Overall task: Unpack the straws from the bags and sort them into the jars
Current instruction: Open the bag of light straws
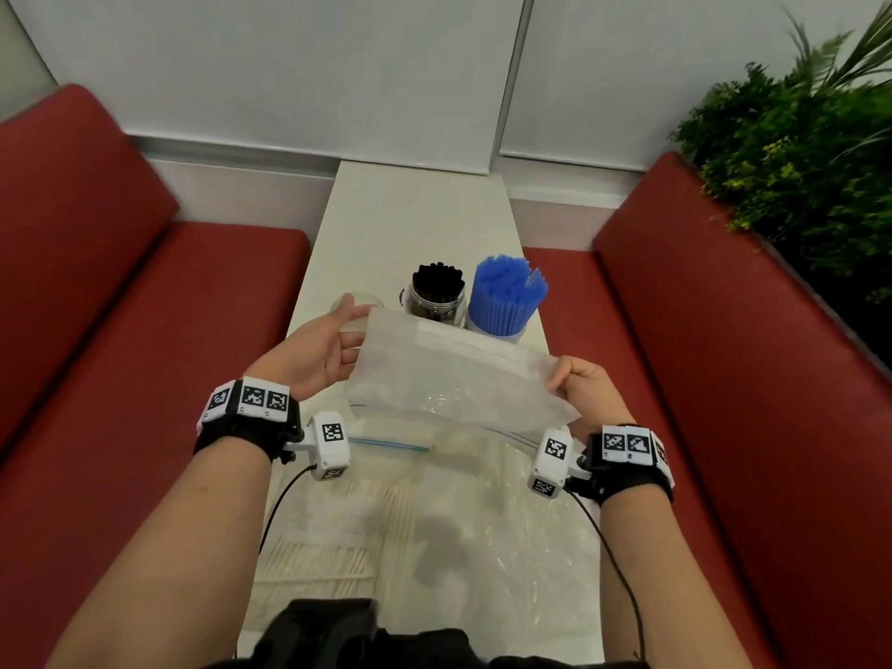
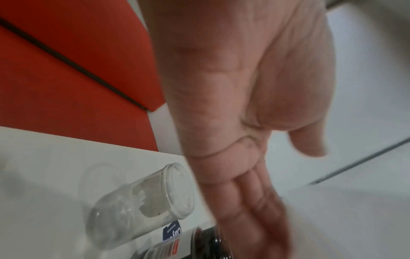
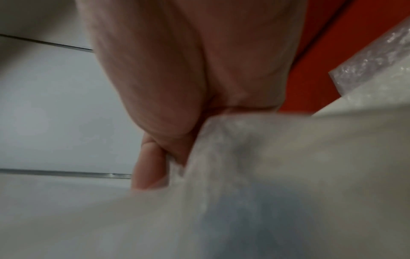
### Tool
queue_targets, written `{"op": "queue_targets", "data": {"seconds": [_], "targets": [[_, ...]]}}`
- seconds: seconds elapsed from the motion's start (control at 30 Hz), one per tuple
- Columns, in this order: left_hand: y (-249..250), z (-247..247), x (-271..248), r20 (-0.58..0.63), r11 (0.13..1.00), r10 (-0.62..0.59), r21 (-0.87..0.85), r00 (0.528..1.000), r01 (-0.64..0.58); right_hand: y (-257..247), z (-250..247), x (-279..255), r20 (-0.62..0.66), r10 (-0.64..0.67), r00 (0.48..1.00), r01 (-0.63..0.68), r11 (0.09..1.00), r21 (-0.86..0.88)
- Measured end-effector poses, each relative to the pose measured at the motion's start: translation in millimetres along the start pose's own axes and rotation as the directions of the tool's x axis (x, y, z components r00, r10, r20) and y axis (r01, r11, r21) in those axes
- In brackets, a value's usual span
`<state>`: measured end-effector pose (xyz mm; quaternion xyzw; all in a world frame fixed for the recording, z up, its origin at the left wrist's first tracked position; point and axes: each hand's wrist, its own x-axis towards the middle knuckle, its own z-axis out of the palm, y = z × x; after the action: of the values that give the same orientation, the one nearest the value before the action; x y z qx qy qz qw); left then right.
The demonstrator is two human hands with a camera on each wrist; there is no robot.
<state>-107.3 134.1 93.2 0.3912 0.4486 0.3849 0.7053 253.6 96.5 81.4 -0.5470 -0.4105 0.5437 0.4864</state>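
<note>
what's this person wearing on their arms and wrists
Both forearms are bare, no sleeves. The left wrist band and right wrist band are black straps carrying white blocks printed with black-and-white square markers. A small white camera box, also marked, juts forward from each, trailing a thin black cable.

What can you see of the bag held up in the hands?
The bag is a frosted, translucent plastic zip bag, crumpled, looking empty. It hangs above the table, in front of the jars, its seal strip along the far edge. The right hand pinches its right corner. The left hand is at its left edge with straight fingers; contact there is unclear. Below it lie more bags of pale straws.
</note>
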Motion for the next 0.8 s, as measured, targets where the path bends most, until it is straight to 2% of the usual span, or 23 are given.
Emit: {"op": "queue_targets", "data": {"seconds": [0.07,0.13,0.2,0.3,0.37,0.5,0.63,0.7,0.77,0.8], "targets": [[3,-4,-2,0.092,0.989,-0.078,0.131,0.993,0.065,0,4,-4,-0.026,-0.036,0.999,0.036,0.999,-0.004],[4,-2,-2,0.142,0.957,-0.08,0.288,0.987,0.036,4,4,-6,-0.051,-0.062,0.997,0.063,0.998,0.014],[4,4,0,0.074,0.944,-0.02,0.329,0.997,-0.005,7,1,-9,-0.057,-0.029,0.998,0.033,0.997,0.074],[7,18,6,0.024,0.947,0.073,0.312,0.997,-0.077,16,-11,-10,0.041,0.106,0.993,-0.113,0.96,0.257],[10,29,11,0.031,0.933,0.119,0.339,0.992,-0.122,20,-16,-15,0.098,0.153,0.983,-0.171,0.96,0.221],[17,47,21,0.059,0.898,0.207,0.385,0.977,-0.213,33,-29,-27,0.139,0.123,0.983,-0.135,0.988,0.08],[17,51,30,0.053,0.891,0.213,0.4,0.976,-0.216,55,-56,-48,0.036,0.291,0.956,-0.289,0.955,-0.066],[14,60,34,0.109,0.86,0.187,0.461,0.976,-0.217,56,-67,-53,-0.064,0.307,0.95,-0.313,0.929,-0.197],[14,77,39,0.241,0.796,0.151,0.546,0.959,-0.263,45,-72,-54,-0.124,0.202,0.972,-0.218,0.966,-0.136],[14,86,41,0.319,0.749,0.116,0.594,0.941,-0.294,36,-70,-53,-0.083,0.174,0.981,-0.181,0.979,-0.092]]}}
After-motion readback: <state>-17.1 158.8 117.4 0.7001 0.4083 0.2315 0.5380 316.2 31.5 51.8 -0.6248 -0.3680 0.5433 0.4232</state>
